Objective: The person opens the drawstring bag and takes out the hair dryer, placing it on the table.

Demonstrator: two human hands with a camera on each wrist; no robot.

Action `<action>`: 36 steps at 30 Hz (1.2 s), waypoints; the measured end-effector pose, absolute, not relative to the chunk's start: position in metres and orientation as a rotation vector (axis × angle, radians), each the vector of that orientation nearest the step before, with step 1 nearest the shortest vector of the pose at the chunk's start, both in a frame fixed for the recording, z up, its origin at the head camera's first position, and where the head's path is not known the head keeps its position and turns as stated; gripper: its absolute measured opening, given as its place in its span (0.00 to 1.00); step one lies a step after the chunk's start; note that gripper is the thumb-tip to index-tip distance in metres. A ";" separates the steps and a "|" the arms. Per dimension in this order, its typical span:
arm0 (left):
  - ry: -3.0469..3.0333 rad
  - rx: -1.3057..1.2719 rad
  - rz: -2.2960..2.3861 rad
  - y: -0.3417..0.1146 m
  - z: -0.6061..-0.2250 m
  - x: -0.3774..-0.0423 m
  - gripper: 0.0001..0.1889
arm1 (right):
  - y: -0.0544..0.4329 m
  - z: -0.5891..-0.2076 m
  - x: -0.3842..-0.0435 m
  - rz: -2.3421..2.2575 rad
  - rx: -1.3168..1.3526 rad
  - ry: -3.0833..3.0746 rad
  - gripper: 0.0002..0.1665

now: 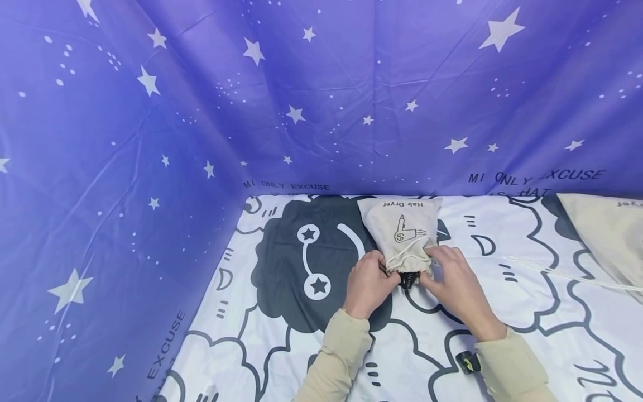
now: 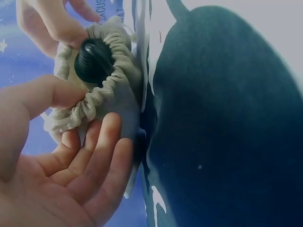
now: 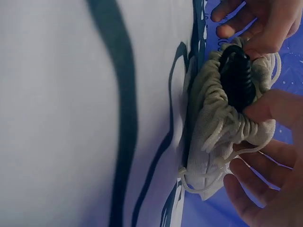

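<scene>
A cream drawstring bag (image 1: 404, 215) printed "Hair Dryer" lies on the patterned cloth, its gathered mouth facing me. My left hand (image 1: 369, 282) pinches the left side of the mouth, thumb inside the rim and fingers outside. At the opposite side my right hand (image 1: 459, 287) grips the rim the same way. Between the thumbs a black ribbed cord end (image 2: 94, 61) shows in the opening; the rest of what the bag contains is hidden. White drawstring (image 3: 255, 150) loops hang by the right fingers.
Another cream bag (image 1: 603, 234) lies at the far right, its white string trailing across the white cloth (image 1: 517, 312) with black drawings. A small black item (image 1: 468, 362) sits by the right sleeve. Purple star-printed curtains (image 1: 351, 100) stand behind and to the left.
</scene>
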State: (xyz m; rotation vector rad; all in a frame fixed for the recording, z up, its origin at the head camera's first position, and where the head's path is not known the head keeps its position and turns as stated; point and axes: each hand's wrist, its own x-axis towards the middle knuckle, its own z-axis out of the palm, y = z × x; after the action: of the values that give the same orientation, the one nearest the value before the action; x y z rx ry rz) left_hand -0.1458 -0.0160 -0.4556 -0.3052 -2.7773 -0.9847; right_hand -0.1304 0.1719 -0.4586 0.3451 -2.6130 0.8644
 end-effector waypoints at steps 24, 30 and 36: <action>-2.847 -0.229 -0.967 -0.017 -0.457 -0.144 0.18 | 0.172 -0.458 -0.130 0.901 0.288 -2.580 0.27; -2.841 -0.206 -0.940 -0.017 -0.458 -0.145 0.16 | 0.172 -0.458 -0.130 0.924 0.293 -2.620 0.36; -2.853 -0.214 -0.967 -0.018 -0.458 -0.145 0.14 | 0.172 -0.459 -0.133 0.919 0.336 -2.659 0.39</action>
State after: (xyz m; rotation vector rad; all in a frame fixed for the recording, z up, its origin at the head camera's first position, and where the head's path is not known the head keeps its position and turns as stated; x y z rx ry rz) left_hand -0.1453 -0.0176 -0.4578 -0.2142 -2.8529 -0.9674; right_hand -0.1328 0.1721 -0.4592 0.3355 -2.6593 0.9191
